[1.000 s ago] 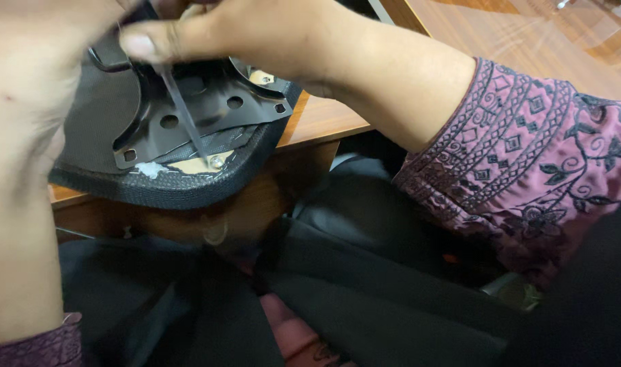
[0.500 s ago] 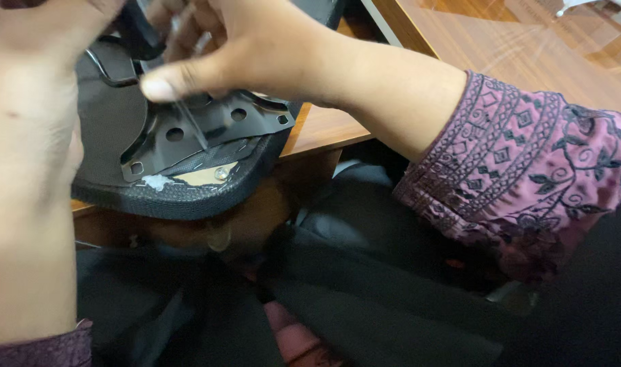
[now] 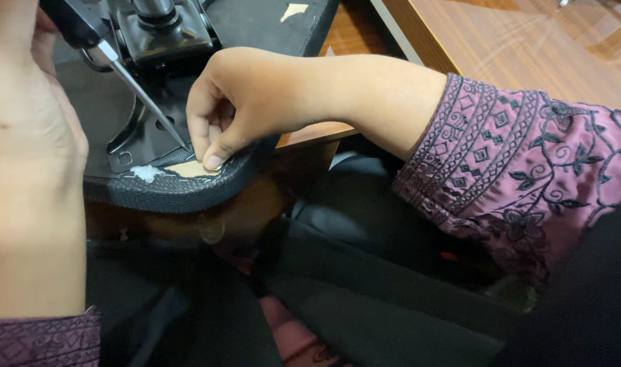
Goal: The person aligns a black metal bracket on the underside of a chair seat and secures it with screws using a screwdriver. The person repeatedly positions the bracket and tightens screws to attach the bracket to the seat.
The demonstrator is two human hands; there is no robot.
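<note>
An upturned black chair seat [image 3: 181, 194] lies on a wooden table [image 3: 460, 41], its rounded, fabric-covered rim hanging over the table's near edge. The seat's underside faces up: a black metal bracket [image 3: 144, 139] with round holes is fixed to it, and a dark column and lever housing [image 3: 162, 30] rise near the top of the view. Along the rim the fabric is open, showing a tan patch of bare board [image 3: 188, 168] and, just beside it toward the left, a tuft of white padding [image 3: 146, 172].

The right hand [image 3: 246, 102] reaches in from the right, its fingers [image 3: 212, 153] curled down and pinched close together on the edge of the tan patch, pressing at the fabric there; whether anything small is caught between them cannot be told. The wrist leads back to a purple sleeve [image 3: 521, 170] with dark embroidered patterning.

The left hand [image 3: 25, 102] fills the left side of the view, its fingers out of sight past the top edge, so their hold cannot be told. A thin metal tool shaft [image 3: 144, 98] slants down from a black handle [image 3: 79, 27] near that hand to a tip touching the seat right beside the right fingertips.

The table has a warm reddish-brown wood grain and a pale strip [image 3: 399, 30] along one edge. Below the near edge lie dark clothing and a black chair part [image 3: 365, 299].
</note>
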